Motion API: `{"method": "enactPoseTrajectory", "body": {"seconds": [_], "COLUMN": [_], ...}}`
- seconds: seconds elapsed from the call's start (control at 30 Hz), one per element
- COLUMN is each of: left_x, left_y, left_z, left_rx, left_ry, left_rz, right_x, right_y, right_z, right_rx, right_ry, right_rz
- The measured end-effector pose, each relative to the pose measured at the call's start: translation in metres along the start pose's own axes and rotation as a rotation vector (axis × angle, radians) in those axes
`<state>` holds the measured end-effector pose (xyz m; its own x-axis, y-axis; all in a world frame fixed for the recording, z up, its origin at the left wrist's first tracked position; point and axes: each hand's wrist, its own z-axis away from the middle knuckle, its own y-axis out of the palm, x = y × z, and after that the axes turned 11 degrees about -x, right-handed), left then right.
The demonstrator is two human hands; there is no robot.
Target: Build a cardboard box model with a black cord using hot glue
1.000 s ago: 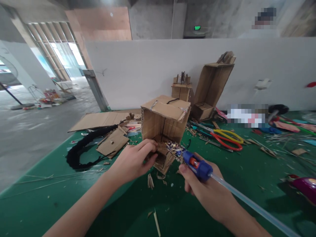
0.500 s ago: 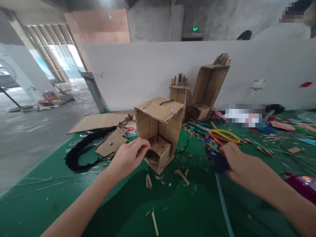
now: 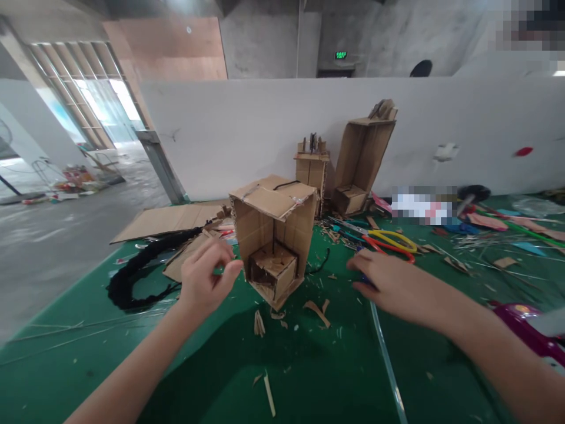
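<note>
On the green tabletop point(image 3: 326, 371), mid-table, 1 open-front cardbd box point(image 3: 289, 235) stands upright betw. the 2 hands. L hand point(image 3: 206, 274) is just beside box's left edge, thumb & fingers loosely curved w/ a small gap, nothing visibly held; can't tell if thumb touches box. R hand point(image 3: 382, 274), palm down, covers most of a blue tool point(image 3: 369, 284); can't tell if it's gripped. Clear stick point(image 3: 387, 362) runs from it toward near edge. Red & yellow tool handles point(image 3: 387, 232) lie beyond R hand; cardbd scraps point(image 3: 318, 312) nr box front.

Grn tbl point(image 3: 331, 371) w/ cdbd box point(image 3: 292, 235), scissors point(image 3: 365, 232), scraps point(image 3: 318, 312).
</note>
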<state>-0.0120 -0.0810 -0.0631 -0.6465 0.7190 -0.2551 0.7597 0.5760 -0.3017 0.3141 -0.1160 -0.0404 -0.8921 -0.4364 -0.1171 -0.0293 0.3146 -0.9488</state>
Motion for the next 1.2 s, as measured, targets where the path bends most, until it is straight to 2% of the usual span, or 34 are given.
{"method": "enactPoseTrajectory", "body": {"seconds": [0.07,0.13,0.23,0.37,0.5,0.57,0.67,0.83,0.93,1.1,1.2], "left_x": [0.004,0.008,0.013,0.016,0.017,0.017,0.013,0.007,0.005,-0.002,-0.003], "left_y": [0.005,0.011,0.019,0.024,0.026,0.027,0.026,0.021,0.02,0.022,0.025], "left_z": [0.0,0.0,0.003,0.008,0.013,0.014,0.015,0.014,0.015,0.018,0.021], "left_rx": [-0.092,-0.068,0.107,0.313,0.397,0.423,0.452,0.43,0.381,0.335,0.327], "left_ry": [-0.121,-0.254,-0.401,-0.503,-0.498,-0.49,-0.492,-0.461,-0.45,-0.435,-0.403], "left_rz": [0.052,0.115,0.25,0.419,0.456,0.46,0.463,0.445,0.407,0.337,0.304], "right_x": [0.019,0.03,0.037,0.049,0.069,0.076,0.08,0.079,0.081,0.089,0.094], "right_y": [0.007,0.02,0.034,0.03,0.022,0.026,0.036,0.042,0.035,0.019,0.014], "right_z": [-0.005,-0.011,-0.016,-0.01,-0.003,-0.003,-0.004,0.003,0.005,-0.007,-0.021], "right_rx": [-0.016,-0.049,-0.056,-0.132,-0.094,-0.071,-0.102,-0.15,-0.181,-0.367,-0.495], "right_ry": [-0.071,-0.08,-0.046,0.0,-0.053,-0.084,-0.096,-0.103,-0.048,0.05,0.098], "right_rz": [0.022,0.125,0.166,0.049,-0.16,-0.161,-0.124,-0.072,-0.206,-0.65,-0.754]}}
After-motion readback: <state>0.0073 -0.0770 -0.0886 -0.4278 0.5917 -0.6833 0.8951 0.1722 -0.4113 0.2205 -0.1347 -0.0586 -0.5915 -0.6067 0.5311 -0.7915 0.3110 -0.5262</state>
